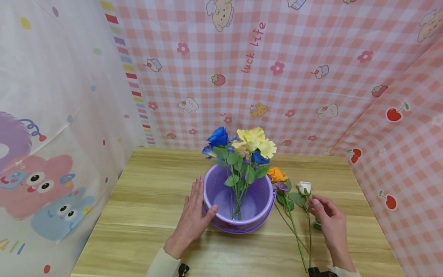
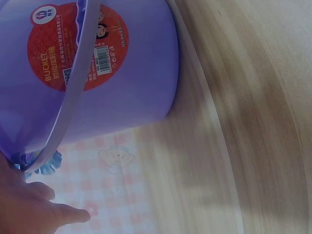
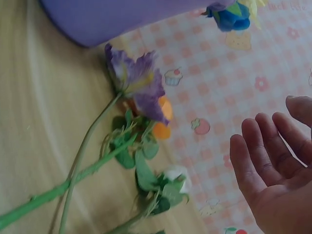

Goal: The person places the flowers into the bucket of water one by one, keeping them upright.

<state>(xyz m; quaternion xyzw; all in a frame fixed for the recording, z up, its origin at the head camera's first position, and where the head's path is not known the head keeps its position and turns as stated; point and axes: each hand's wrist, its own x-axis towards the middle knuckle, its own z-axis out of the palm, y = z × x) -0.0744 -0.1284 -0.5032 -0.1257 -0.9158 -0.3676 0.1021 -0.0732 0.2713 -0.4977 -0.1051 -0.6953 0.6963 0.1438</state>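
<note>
A purple bucket stands on the table with several artificial flowers in it, among them a blue rose and a yellow flower. My left hand rests against the bucket's left side, thumb over the rim and fingers straight. To the right of the bucket, my right hand is beside a white rose lying on the table. In the right wrist view its fingers are loosely bent, with nothing between them. Left of that rose lie an orange flower and a purple flower.
The wooden table reaches back to a pink checked cloth. More patterned cloth hangs at the left and right sides. The bucket's handle hangs down across its red label.
</note>
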